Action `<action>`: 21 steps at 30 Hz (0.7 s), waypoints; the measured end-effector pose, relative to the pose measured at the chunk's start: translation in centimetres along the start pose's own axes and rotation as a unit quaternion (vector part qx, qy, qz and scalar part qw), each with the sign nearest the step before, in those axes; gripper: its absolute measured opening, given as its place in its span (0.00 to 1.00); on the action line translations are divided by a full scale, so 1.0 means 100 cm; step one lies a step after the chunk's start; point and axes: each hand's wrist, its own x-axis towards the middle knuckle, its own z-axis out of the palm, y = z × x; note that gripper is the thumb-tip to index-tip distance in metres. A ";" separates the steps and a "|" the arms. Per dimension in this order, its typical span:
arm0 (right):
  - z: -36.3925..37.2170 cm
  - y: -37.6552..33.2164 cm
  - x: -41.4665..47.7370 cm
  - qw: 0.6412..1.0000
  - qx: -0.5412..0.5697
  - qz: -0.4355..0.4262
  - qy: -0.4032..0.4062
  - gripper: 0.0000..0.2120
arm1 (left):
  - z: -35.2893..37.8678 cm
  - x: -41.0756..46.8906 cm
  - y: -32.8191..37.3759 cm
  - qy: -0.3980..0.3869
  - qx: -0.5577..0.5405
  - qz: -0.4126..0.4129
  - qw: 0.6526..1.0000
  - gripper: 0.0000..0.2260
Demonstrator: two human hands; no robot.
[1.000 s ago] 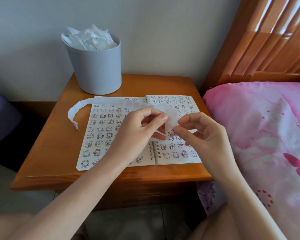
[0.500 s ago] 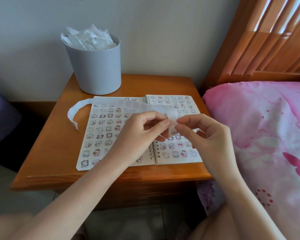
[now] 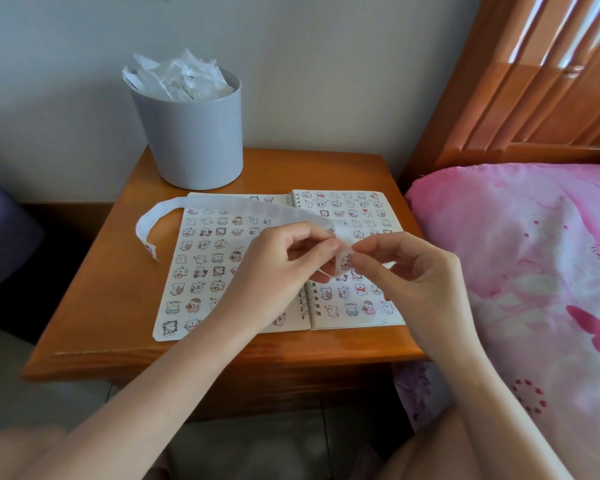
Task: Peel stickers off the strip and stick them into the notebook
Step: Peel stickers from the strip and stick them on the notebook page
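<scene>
Peeling is our step: at frame centre our left hand (image 3: pixel 278 268) pinches the strip (image 3: pixel 229 206), which trails to the upper left over the open notebook (image 3: pixel 347 322), and our right hand (image 3: pixel 406 271) nips a sticker (image 3: pixel 345 261). Next we must lift it free and press it onto a page. Our fingers hide whether its edge is loose.

Bin (image 3: pixel 191 133) blocks nightstand's (image 3: pixel 111 299) back-left corner, notebook (image 3: pixel 205 258) covers the middle; left edge bare wood; bed (image 3: pixel 516 271) crowds right edge.
</scene>
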 end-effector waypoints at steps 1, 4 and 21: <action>0.000 0.000 0.000 1.000 -0.002 0.001 0.001 0.05 | 0.000 0.000 0.000 0.003 -0.003 -0.003 1.000 0.06; 0.001 -0.001 0.000 1.000 -0.005 -0.003 0.004 0.05 | 0.001 0.001 -0.001 0.009 -0.013 -0.011 1.000 0.06; 0.000 -0.002 -0.001 1.000 -0.018 -0.002 0.000 0.04 | 0.002 0.000 0.000 -0.008 0.009 -0.011 1.000 0.07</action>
